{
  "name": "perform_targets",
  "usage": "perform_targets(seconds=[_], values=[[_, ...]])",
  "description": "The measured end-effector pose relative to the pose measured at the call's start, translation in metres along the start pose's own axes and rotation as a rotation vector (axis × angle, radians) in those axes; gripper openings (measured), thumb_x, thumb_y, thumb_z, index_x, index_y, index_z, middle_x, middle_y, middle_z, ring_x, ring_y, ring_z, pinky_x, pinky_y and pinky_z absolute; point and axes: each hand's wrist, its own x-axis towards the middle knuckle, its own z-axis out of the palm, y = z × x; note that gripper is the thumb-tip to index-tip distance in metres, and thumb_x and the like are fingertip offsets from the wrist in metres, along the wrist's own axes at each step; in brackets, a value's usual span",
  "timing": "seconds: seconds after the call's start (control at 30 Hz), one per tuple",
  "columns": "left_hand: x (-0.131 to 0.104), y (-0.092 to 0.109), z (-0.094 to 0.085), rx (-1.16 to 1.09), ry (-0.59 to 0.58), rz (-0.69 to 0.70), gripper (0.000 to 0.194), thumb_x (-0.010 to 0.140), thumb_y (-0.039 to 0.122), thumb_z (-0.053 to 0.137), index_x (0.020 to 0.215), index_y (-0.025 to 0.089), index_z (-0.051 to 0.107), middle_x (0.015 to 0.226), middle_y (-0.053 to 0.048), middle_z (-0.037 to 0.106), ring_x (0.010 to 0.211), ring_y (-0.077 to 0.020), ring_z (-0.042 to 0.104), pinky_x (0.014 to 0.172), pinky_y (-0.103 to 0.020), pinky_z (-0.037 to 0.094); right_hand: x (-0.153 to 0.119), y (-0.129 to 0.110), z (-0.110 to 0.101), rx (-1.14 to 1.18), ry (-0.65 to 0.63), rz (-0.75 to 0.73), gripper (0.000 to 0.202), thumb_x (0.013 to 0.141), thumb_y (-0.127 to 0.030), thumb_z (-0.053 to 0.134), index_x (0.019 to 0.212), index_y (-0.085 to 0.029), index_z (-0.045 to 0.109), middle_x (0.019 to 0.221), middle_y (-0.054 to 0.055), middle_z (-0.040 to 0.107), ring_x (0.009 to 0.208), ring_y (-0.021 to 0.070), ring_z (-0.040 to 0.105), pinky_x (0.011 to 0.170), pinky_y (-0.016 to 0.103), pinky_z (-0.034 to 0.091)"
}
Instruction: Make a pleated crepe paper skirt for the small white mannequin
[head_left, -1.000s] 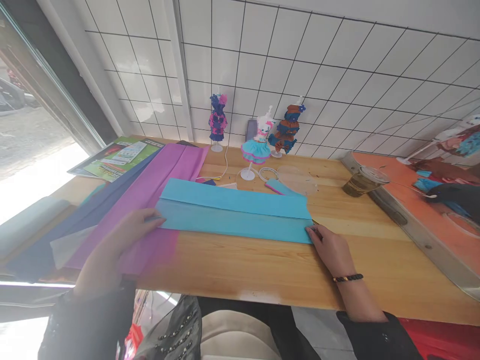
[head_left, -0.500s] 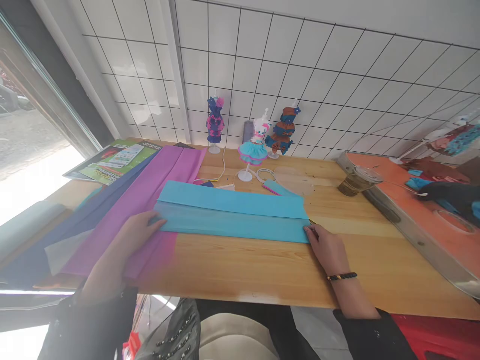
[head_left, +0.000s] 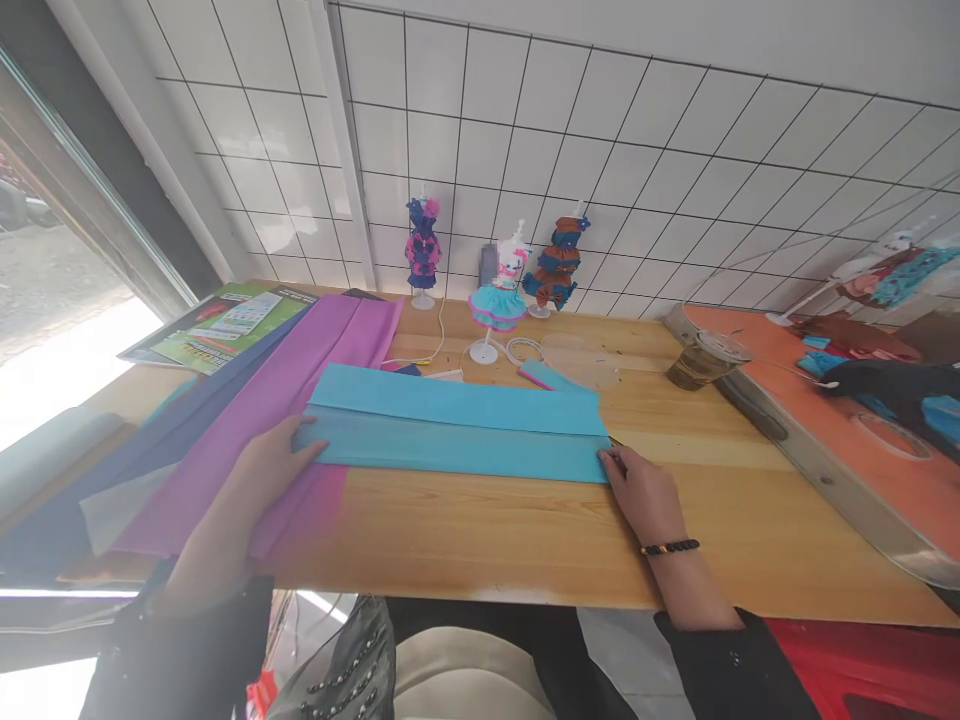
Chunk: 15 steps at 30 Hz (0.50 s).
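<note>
A long turquoise folded sheet (head_left: 457, 428), thin like crepe paper or fabric, lies flat with a fold line running along its length. At its left end, my left hand (head_left: 274, 455) has the edge between thumb and fingers. My right hand (head_left: 643, 490), with a dark bead bracelet at the wrist, pinches the lower right corner. Under the sheet's left end a folded magenta sheet (head_left: 300, 370) slants across the table, and a dark blue sheet (head_left: 180, 425) lies beside it. Part of the left fingertips is hidden.
Three small dress forms in doll dresses stand by the tiled wall, one wearing a turquoise skirt (head_left: 496, 305). A lidded cup (head_left: 701, 362) stands near the orange sewing-machine-like surface (head_left: 847, 420) at right. Printed booklets (head_left: 232, 325) lie at the back left of the wooden table (head_left: 465, 540).
The view has shifted slightly, so most things sit a little further left. Both hands keep their hold on the turquoise sheet, which otherwise looks the same.
</note>
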Motion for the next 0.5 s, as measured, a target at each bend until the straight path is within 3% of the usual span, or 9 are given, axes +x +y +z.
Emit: perform_targets(seconds=[0.17,0.5], values=[[0.0009,-0.0021,0.002,0.037,0.022,-0.008,0.061,0.082,0.049,0.042,0.135,0.019,0.042,0.119,-0.014,0.062,0.105,-0.0357,0.058,0.081,-0.043,0.046,-0.0001,-0.0023,-0.002,0.005,-0.021,0.016,0.035,0.091,-0.041,0.037,0.085,-0.019,0.063,0.07,0.007,0.07,0.063,0.0233,0.063,0.054,0.029,0.034],[0.0015,-0.0054,0.0049,0.04,0.036,0.004,0.064,0.082,0.054,0.04,0.136,0.021,0.04,0.105,-0.013,0.066,0.095,-0.0359,0.061,0.075,-0.043,0.048,0.0,-0.0043,-0.0049,0.024,-0.012,0.015,0.038,0.092,-0.04,0.033,0.086,-0.018,0.063,0.072,0.008,0.071,0.062,0.023,0.063,0.054,0.03,0.035]])
